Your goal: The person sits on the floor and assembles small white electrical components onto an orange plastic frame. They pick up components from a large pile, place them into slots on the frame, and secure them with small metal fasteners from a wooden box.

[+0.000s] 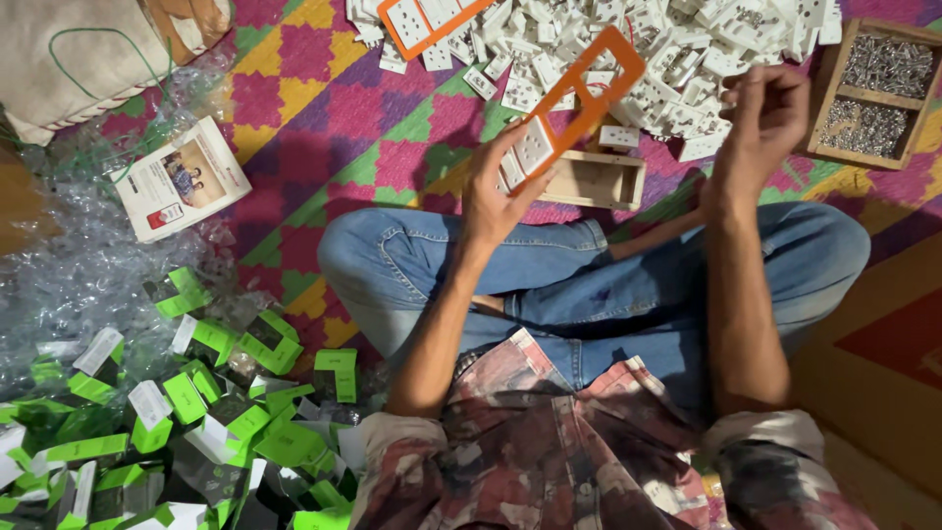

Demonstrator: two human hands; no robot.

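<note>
Left hand (491, 196) grasps an orange frame (579, 103) at its lower end, where a white socket (533, 147) sits in the opening; frame is tilted, raised over the lap. Right hand (760, 118) is lifted, fingers curled in; whether it holds anything cannot be told. Socket pile (687, 49) lies on the floor ahead. Wooden box (594, 182) sits just under the frame. Screw tray (873, 93) lies right.
</note>
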